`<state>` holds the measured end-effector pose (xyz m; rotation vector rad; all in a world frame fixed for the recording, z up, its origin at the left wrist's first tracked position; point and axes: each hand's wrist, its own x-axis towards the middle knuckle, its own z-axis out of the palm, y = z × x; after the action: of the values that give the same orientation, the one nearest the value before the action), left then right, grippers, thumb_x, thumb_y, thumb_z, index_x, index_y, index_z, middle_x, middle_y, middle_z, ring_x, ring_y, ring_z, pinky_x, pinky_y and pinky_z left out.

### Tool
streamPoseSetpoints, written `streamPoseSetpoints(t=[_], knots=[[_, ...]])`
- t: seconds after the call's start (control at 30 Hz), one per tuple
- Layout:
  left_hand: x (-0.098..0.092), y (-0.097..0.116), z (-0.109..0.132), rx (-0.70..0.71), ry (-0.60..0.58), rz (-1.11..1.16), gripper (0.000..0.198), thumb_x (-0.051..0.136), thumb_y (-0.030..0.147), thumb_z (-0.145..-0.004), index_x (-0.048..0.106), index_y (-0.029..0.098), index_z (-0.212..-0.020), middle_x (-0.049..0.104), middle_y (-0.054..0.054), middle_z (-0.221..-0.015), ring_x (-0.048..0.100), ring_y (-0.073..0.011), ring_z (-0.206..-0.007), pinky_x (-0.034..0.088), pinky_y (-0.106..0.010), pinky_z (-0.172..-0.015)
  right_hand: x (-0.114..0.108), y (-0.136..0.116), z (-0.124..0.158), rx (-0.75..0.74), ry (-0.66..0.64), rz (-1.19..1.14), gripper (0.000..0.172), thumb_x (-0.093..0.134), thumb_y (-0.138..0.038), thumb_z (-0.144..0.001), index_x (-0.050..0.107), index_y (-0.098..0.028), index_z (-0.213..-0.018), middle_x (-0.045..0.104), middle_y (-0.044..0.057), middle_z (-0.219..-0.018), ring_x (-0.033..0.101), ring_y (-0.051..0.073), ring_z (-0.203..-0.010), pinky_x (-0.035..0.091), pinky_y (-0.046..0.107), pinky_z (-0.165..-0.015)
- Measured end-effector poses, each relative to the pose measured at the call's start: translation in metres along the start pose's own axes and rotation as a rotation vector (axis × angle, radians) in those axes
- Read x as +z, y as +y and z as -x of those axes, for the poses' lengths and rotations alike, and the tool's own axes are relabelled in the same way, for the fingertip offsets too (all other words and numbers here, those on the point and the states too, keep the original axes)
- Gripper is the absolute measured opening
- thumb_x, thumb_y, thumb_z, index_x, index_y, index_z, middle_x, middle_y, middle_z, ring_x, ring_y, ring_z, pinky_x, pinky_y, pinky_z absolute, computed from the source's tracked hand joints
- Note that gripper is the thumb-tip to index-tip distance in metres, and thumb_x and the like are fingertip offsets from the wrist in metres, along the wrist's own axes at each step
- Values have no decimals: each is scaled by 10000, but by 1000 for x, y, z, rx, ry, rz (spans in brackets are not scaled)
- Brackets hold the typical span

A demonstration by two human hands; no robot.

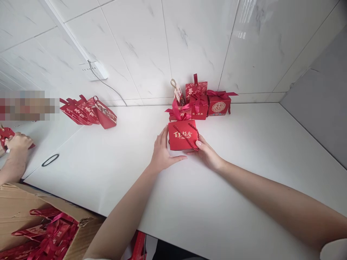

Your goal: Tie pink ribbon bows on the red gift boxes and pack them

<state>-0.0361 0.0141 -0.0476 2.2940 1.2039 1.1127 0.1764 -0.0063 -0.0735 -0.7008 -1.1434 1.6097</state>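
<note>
Head view shows a red box [182, 142] with gold lettering between the person's two hands, over the middle of the white bench [244, 141], just in front of a cluster of other red boxes. The right hand [208, 152] grips its lower right corner, thumb on the face beside a twisted red cord [194, 147] and fingers partly hidden below. The left hand [162, 153] is spread wide: its fingers lie along the box's left side, while the thumb points away, below the lower edge.

Behind, near the tiled wall [146, 43], stand a box with a round gold emblem [218, 107], a ribbon-tied box [200, 114] and others. Farther left, several red packages [107, 117] lean in a row, and a black ring [50, 160] lies on the bench. At the left edge, a co-worker's hand [20, 141] is at another red item [7, 134]. A cardboard carton [85, 234] at lower left holds more red, ribboned packages.
</note>
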Motion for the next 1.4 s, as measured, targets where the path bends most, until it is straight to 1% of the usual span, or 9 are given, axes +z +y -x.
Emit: streamPoseSetpoints(t=[0.1,0.3,0.5,0.87,1.0,1.1,1.2,1.3,1.4], knots=[[0,5,0,2,81,5,1316,870,544,-547,63,308,-1559,270,-156,-1585,264,-357,-1467,250,-528,-1178,0,-1,0,-7,-32,56,687,526,-588,-907,306,-306,-1493,452,79,-1496,501,295,-1299,517,472,-968],[-1,10,0,-32,121,125,1276,892,498,-530,155,291,-1552,409,-158,-1498,380,-366,-1399,315,-495,-1140,1,-3,2,-15,-48,115,671,485,-624,-909,341,-301,-1479,515,78,-1444,518,284,-1288,529,466,-955],[1,11,0,-71,102,130,1256,880,480,-566,124,307,-1554,393,-151,-1507,422,-345,-1365,341,-475,-1124,1,-3,2,-23,-31,148,612,446,-635,-930,404,-287,-1431,610,85,-1332,611,273,-1168,545,468,-926],[0,14,0,-122,20,216,1215,859,443,-620,102,308,-1561,386,-138,-1526,427,-333,-1374,386,-473,-1109,1,1,2,-39,11,116,713,547,-605,-901,280,-318,-1497,535,101,-1401,604,274,-1177,532,481,-957],[1,20,0,-98,-45,323,970,771,474,-730,260,263,-1527,422,-126,-1517,424,-322,-1383,378,-470,-1122,7,2,7,-125,152,194,937,703,-546,-815,141,-335,-1534,443,126,-1442,595,259,-1167,508,487,-995],[5,24,1,-244,10,430,696,530,486,-924,265,265,-1528,528,-105,-1438,525,-270,-1299,437,-429,-1067,11,2,7,-191,263,308,1059,794,-517,-727,121,-367,-1531,298,133,-1532,577,275,-1178,537,490,-957],[8,24,2,-342,-36,486,683,509,512,-928,270,276,-1523,535,-93,-1433,558,-266,-1258,453,-427,-1050,12,4,7,-302,319,477,1098,833,-485,-688,151,-351,-1538,239,128,-1563,491,311,-1273,530,500,-978],[9,20,1,-369,-80,535,852,675,491,-823,243,264,-1521,542,-108,-1422,585,-276,-1218,473,-433,-1028,12,4,9,-386,266,590,1009,795,-458,-749,192,-322,-1546,307,128,-1529,467,312,-1285,529,496,-988],[4,14,-2,-453,47,574,679,656,508,-831,441,222,-1409,606,-102,-1351,587,-280,-1223,478,-424,-1023,13,0,14,-401,133,589,749,662,-423,-884,277,-346,-1522,378,95,-1499,471,282,-1296,519,479,-1008]])
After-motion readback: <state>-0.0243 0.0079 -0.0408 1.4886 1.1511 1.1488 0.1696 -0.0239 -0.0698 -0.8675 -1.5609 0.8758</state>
